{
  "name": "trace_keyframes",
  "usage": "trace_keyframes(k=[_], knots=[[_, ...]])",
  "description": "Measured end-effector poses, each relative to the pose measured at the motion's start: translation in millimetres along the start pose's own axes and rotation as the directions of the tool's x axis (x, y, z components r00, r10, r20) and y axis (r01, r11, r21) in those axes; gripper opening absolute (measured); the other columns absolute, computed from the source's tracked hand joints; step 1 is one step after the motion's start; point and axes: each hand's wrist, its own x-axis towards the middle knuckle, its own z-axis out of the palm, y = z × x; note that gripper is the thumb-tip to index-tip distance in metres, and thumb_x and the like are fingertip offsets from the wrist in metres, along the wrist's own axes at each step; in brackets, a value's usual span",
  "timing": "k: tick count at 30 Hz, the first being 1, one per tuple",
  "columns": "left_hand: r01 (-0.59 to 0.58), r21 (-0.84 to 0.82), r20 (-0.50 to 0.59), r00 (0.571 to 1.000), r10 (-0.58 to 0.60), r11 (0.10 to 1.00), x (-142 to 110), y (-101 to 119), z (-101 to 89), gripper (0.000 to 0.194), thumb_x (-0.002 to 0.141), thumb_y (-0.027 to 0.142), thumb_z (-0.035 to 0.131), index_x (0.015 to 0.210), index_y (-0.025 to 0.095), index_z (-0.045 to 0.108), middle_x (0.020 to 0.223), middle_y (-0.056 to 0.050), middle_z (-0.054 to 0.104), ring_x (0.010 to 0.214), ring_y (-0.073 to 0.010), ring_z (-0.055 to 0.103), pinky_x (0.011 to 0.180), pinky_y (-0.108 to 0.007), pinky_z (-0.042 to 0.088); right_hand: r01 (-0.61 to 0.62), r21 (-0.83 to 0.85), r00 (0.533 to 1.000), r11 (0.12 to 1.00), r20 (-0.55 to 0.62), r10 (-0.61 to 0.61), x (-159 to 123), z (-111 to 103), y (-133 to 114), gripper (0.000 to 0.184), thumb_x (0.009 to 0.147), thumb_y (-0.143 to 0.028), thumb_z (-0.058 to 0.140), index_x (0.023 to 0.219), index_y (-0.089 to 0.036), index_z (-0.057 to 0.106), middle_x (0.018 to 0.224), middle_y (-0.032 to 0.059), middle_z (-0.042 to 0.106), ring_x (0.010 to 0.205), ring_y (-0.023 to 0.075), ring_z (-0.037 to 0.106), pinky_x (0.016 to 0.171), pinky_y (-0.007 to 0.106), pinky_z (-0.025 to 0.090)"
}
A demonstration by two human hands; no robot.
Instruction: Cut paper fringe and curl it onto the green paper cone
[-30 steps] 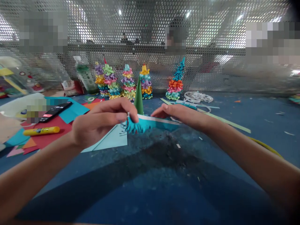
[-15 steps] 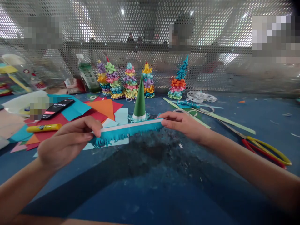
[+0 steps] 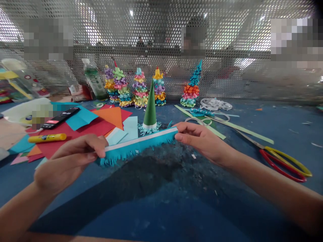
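Observation:
Both my hands hold a teal fringed paper strip [image 3: 137, 145] stretched out over the blue table. A white band runs along its top edge and the cut fringe hangs down. My left hand [image 3: 68, 163] pinches its left end; my right hand [image 3: 202, 141] pinches its right end. Just behind the strip stands a green paper cone [image 3: 150, 111] with a teal fringe round its base.
Several finished multicoloured paper trees [image 3: 140, 88] line the perforated metal screen [image 3: 161, 40]. Coloured paper sheets [image 3: 101, 121], a yellow glue stick [image 3: 47, 137] and a black phone [image 3: 60, 117] lie at left. Scissors with red and yellow handles [image 3: 282, 159] lie at right, near paper strips [image 3: 242, 129].
One second ago the strip was bunched between my hands close together. My left hand has since pulled left and toward me, stretching the strip out straight; the green cone now shows fully.

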Motion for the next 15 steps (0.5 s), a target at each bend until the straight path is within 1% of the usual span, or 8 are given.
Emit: trace_keyframes(k=[2,4,5,6,7,11,13,15], knots=[[-0.176,0.034,0.206,0.964,0.166,0.984,10,-4,-8.3,0.029,0.091,0.005,0.042,0.079,0.024,0.061,0.069,0.001,0.066,0.068,-0.0152,0.066,0.058,-0.027,0.049,0.028,-0.025,1.0,0.999,-0.014,-0.028,-2,2,0,0.015,0.084,-0.036,0.071,0.08,-0.024,0.064,0.087,-0.0009,0.058,0.08,0.0169,0.049,0.074,0.033,0.038],[-0.342,0.123,0.396,0.878,0.27,0.932,21,-4,-12.3,0.027,0.088,0.003,0.05,0.086,0.024,0.067,0.085,0.0,0.073,0.088,-0.0188,0.07,0.066,-0.027,0.05,0.067,-0.072,0.997,0.995,-0.029,-0.069,-6,5,-3,0.014,0.086,-0.035,0.07,0.079,-0.024,0.063,0.091,-0.0002,0.059,0.085,0.0181,0.052,0.077,0.034,0.038],[-0.405,0.213,0.364,0.878,0.312,0.889,24,0,-10.4,0.025,0.089,0.005,0.054,0.089,0.024,0.07,0.088,-0.001,0.072,0.09,-0.019,0.069,0.067,-0.027,0.049,0.092,-0.11,0.995,0.99,-0.039,-0.097,-8,8,-5,0.013,0.087,-0.034,0.07,0.079,-0.025,0.063,0.094,0.0003,0.06,0.088,0.0189,0.054,0.079,0.034,0.039],[-0.374,0.378,0.238,0.923,0.302,0.847,25,6,-5.3,0.024,0.092,0.008,0.054,0.093,0.025,0.071,0.091,-0.002,0.069,0.091,-0.0196,0.067,0.072,-0.03,0.049,0.12,-0.163,0.99,0.979,-0.048,-0.129,-11,11,-7,0.012,0.088,-0.031,0.069,0.079,-0.025,0.063,0.097,0.0008,0.062,0.092,0.0197,0.056,0.08,0.035,0.039],[-0.349,0.529,0.173,0.937,0.305,0.773,24,16,2.9,0.021,0.094,0.013,0.056,0.097,0.026,0.072,0.099,-0.004,0.066,0.093,-0.0214,0.065,0.078,-0.035,0.048,0.15,-0.227,0.985,0.962,-0.055,-0.166,-15,16,-10,0.011,0.088,-0.029,0.068,0.078,-0.025,0.063,0.098,0.0012,0.064,0.094,0.0206,0.057,0.082,0.035,0.039],[-0.465,0.783,0.205,0.819,0.535,0.412,9,66,49.0,0.017,0.094,0.021,0.056,0.101,0.026,0.07,0.107,-0.006,0.067,0.091,-0.0264,0.062,0.082,-0.043,0.04,0.286,-0.495,0.94,0.82,-0.022,-0.342,-30,38,-24,0.011,0.09,-0.022,0.064,0.08,-0.026,0.063,0.091,0.0008,0.071,0.09,0.0219,0.064,0.088,0.041,0.036],[-0.483,0.806,0.241,0.796,0.556,0.342,5,82,65.0,0.016,0.096,0.019,0.054,0.1,0.025,0.068,0.105,-0.005,0.069,0.089,-0.0256,0.061,0.081,-0.042,0.039,0.339,-0.583,0.919,0.738,0.036,-0.393,-36,47,-30,0.009,0.092,-0.021,0.062,0.084,-0.025,0.063,0.091,0.0008,0.074,0.087,0.0214,0.066,0.09,0.043,0.034],[-0.497,0.797,0.287,0.811,0.509,0.342,4,89,71.3,0.018,0.096,0.016,0.05,0.097,0.022,0.067,0.096,-0.004,0.07,0.083,-0.0251,0.061,0.079,-0.042,0.038,0.36,-0.637,0.908,0.682,0.07,-0.413,-41,51,-33,0.01,0.093,-0.017,0.059,0.087,-0.025,0.063,0.093,0.0007,0.074,0.086,0.0203,0.066,0.09,0.043,0.034]])
